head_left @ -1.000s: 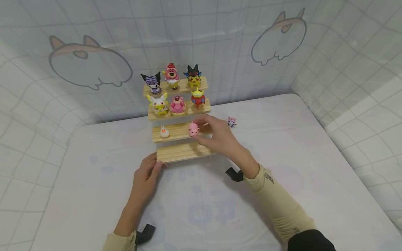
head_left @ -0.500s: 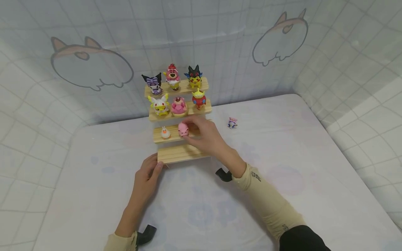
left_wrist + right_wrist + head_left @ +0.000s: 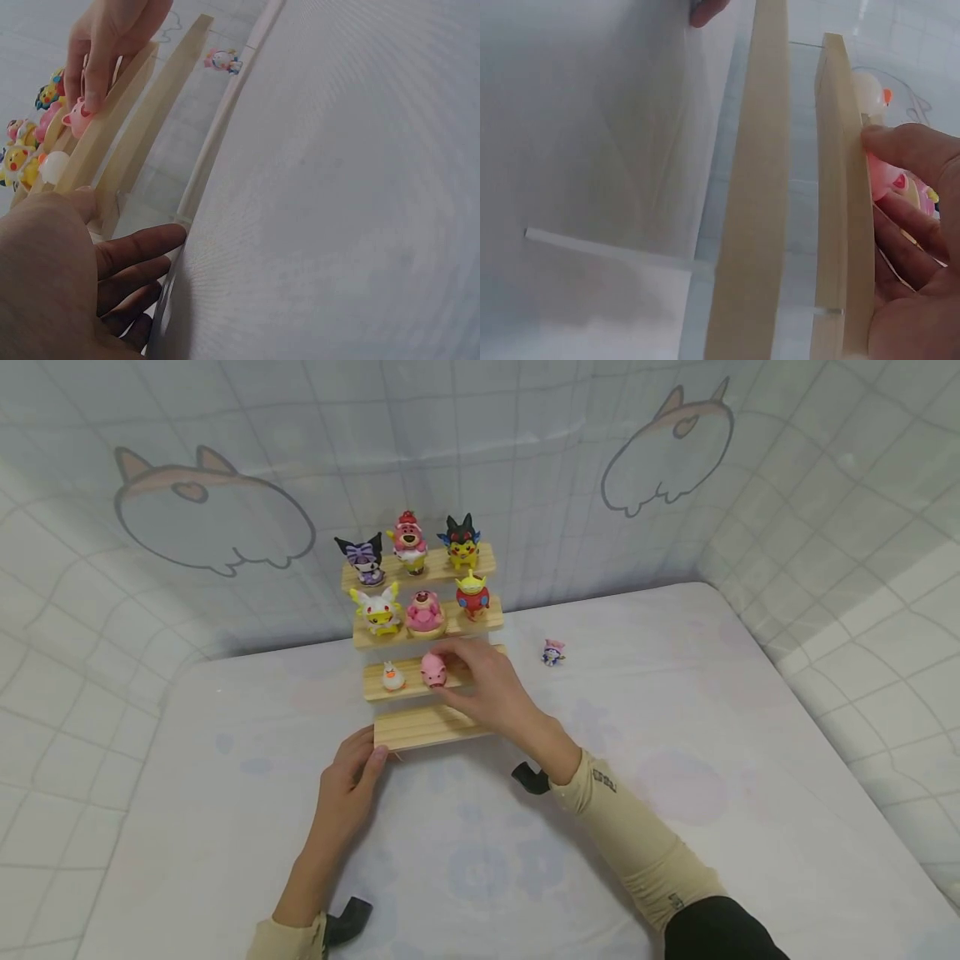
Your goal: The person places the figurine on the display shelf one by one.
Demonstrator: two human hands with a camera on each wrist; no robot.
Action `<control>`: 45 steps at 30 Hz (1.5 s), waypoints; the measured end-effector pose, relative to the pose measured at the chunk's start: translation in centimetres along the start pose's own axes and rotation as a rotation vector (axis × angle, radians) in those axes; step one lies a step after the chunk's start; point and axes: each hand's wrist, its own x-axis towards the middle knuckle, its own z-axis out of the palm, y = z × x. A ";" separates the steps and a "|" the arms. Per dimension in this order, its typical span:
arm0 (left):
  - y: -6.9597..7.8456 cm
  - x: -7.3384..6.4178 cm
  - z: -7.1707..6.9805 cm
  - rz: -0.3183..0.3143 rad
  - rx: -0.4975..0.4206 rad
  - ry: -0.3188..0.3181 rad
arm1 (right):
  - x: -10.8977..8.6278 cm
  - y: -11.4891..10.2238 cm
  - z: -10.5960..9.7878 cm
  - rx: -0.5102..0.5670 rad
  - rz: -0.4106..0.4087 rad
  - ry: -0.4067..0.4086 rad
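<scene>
My right hand [image 3: 483, 685] pinches a pink pig figurine [image 3: 432, 670] between thumb and fingers, at the second board from the bottom of a stepped wooden display stand [image 3: 427, 727]. Contact between the pig's base and the board is hard to make out. A white duck figurine [image 3: 392, 676] stands left of the pig on that board. My left hand [image 3: 351, 785] holds the stand's lower left corner; in the left wrist view its thumb touches the board end and its other fingers [image 3: 142, 247] reach past the clear support. The right wrist view shows the pig [image 3: 883, 176] partly hidden behind fingers.
Several figurines fill the upper two boards, among them a pink bear [image 3: 425, 612] and a red-suited green figure [image 3: 472, 596]. A small pink-hatted figurine [image 3: 553, 652] stands on the white cloth [image 3: 637, 693] right of the stand. A patterned curtain [image 3: 525, 485] hangs behind.
My right hand has carried the pig figurine leftward along the board, closer to the duck. Over the last half second it has barely shifted. My left hand has stayed at the stand's corner.
</scene>
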 end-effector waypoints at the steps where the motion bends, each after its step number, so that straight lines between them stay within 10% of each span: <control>1: 0.0 0.0 0.0 0.001 0.001 0.000 | -0.1 0.0 -0.1 0.002 0.008 -0.002; 32: -0.3 -0.1 -0.1 -0.020 0.009 -0.009 | -4.0 9.0 -9.0 -0.045 0.190 0.312; 45: -0.2 0.0 -0.1 -0.017 0.018 -0.019 | -4.8 12.5 -8.1 0.072 0.376 0.144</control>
